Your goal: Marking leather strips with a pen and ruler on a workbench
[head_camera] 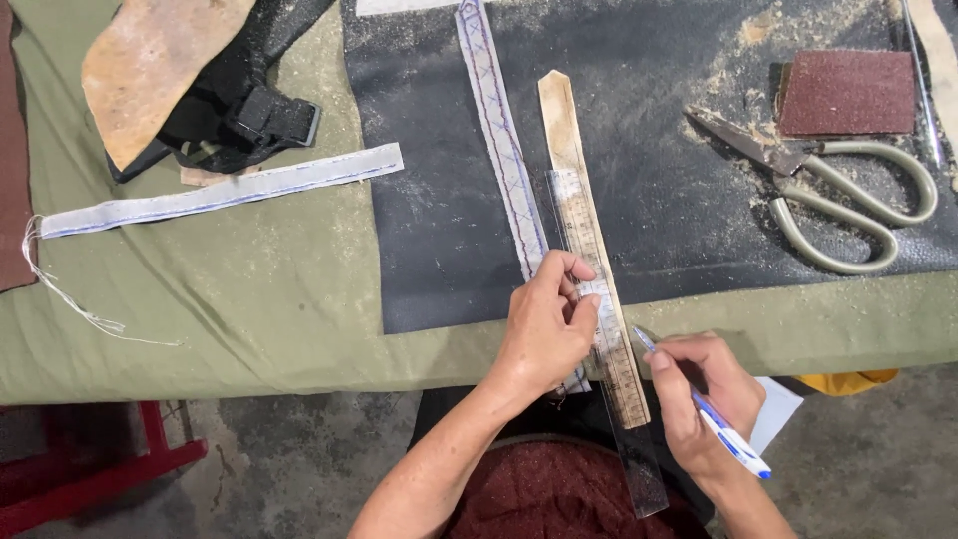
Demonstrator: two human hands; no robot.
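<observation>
My left hand (549, 324) presses down on a clear plastic ruler (599, 329) laid along a narrow tan leather strip (569, 130). The strip and ruler run from the black mat over the table's front edge toward me. My right hand (704, 399) grips a blue and white pen (704, 414), its tip touching the ruler's right edge near the strip. A white fabric strap with blue stitching (499, 130) lies just left of the leather strip, partly under my left hand.
Large metal scissors (838, 195) and a reddish sandpaper block (846, 93) lie at right on the black mat (439, 230), amid sawdust. A second white strap (220, 190) and a sandal piece (190, 80) sit at left on green cloth (200, 299). A red stool frame (100, 469) stands below.
</observation>
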